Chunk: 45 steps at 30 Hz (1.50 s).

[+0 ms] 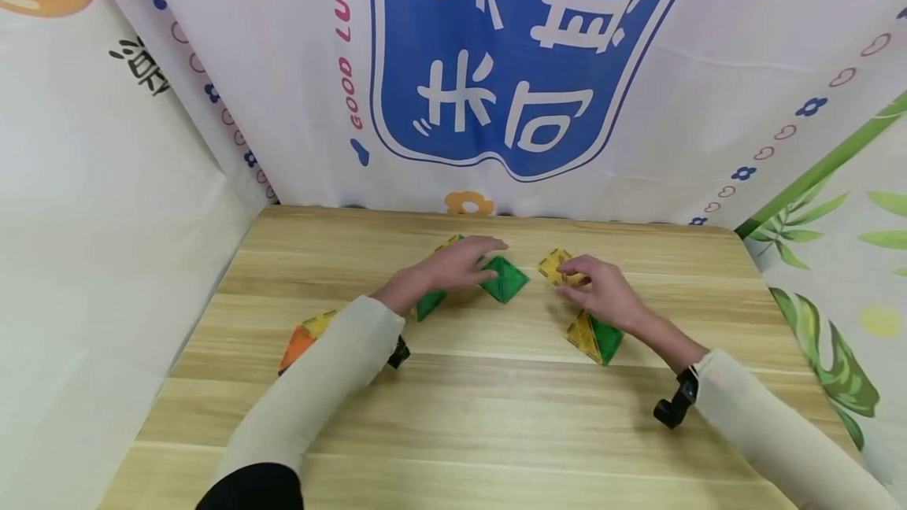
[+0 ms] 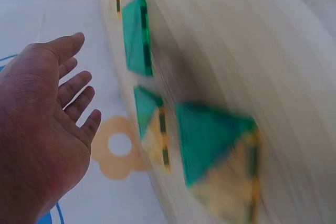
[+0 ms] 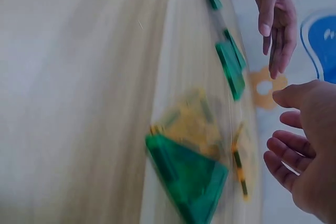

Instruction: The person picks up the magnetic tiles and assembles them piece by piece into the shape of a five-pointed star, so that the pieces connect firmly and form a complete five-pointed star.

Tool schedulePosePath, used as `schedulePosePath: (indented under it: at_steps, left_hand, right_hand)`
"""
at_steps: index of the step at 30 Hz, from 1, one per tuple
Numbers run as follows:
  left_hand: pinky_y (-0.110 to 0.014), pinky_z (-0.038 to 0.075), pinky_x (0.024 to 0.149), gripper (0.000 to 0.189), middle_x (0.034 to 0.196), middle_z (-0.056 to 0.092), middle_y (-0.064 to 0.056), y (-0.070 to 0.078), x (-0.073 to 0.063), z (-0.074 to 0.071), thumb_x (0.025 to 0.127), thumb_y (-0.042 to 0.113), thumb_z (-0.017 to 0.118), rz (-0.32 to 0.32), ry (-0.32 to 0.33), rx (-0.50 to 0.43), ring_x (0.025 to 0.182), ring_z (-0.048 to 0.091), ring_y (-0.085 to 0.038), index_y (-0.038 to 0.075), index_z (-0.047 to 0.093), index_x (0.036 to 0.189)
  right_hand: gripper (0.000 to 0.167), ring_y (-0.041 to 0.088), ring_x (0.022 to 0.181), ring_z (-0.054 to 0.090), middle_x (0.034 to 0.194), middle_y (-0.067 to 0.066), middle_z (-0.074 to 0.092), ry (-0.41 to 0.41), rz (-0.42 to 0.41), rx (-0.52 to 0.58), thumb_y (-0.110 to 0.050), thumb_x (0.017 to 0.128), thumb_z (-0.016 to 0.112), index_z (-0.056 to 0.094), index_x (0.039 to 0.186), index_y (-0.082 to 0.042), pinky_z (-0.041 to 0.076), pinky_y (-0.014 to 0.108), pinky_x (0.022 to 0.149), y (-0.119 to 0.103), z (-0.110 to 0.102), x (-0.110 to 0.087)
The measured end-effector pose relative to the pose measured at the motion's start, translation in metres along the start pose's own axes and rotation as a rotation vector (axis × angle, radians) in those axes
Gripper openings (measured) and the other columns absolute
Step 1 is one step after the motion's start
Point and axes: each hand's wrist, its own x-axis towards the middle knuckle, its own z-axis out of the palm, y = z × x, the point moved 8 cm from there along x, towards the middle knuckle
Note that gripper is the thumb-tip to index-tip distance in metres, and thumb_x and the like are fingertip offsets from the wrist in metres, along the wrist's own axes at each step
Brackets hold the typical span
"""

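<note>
Above the far part of the table, my left hand (image 1: 453, 266) hovers with its fingers loosely extended, holding nothing. Just past its fingertips lies a green square magnetic tile (image 1: 507, 282). Partly hidden behind this hand are a green-and-yellow pair of tiles (image 1: 450, 242) and another pair, of which a green tile (image 1: 429, 305) shows. My right hand (image 1: 602, 290) is held over a yellow square tile (image 1: 549, 266), thumb and fingers apart and slightly bent. In the right wrist view a gap separates the right hand (image 3: 315, 145) from the tiles. Under its wrist lies a yellow-and-green pair (image 1: 606, 338).
An orange tile (image 1: 294, 348) and a yellow tile (image 1: 319, 324) lie at the left, partly behind the left sleeve (image 1: 333, 372). The wooden table (image 1: 496, 431) ends at a printed cloth (image 1: 312, 101) behind, with more printed cloth at both sides.
</note>
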Motion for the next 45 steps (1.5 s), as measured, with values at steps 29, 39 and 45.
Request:
schedulePosePath:
  at_steps: [29,39,45]
  left_hand:
    - [-0.066,0.035,0.119,0.053,0.158,0.050,-0.023,-0.044,-0.192,-0.031,0.106,0.027,0.066,-0.026,0.148,0.147,0.148,0.043,-0.045,0.002,0.056,0.152]
    - [-0.069,0.036,0.115,0.050,0.154,0.054,-0.025,-0.071,-0.246,-0.028,0.105,0.026,0.068,-0.059,0.220,0.150,0.143,0.048,-0.048,0.003,0.060,0.149]
    - [-0.068,0.037,0.115,0.049,0.154,0.054,-0.023,-0.088,-0.263,-0.026,0.103,0.028,0.070,-0.080,0.239,0.176,0.143,0.048,-0.047,0.006,0.063,0.146]
  right_hand:
    - [0.079,0.038,0.156,0.035,0.167,0.021,0.037,-0.421,-0.731,-0.482,-0.059,0.105,0.056,0.042,0.162,-0.006,0.033,0.049,0.125,-0.179,0.140,-0.050]
    - [0.083,0.037,0.160,0.023,0.173,0.017,0.026,-0.525,-0.771,-0.519,-0.068,0.106,0.042,0.030,0.168,-0.014,0.028,0.050,0.128,-0.211,0.182,-0.053]
    - [0.086,0.036,0.162,0.019,0.175,0.013,0.024,-0.560,-0.767,-0.545,-0.072,0.105,0.039,0.024,0.170,-0.017,0.025,0.049,0.129,-0.225,0.200,-0.048]
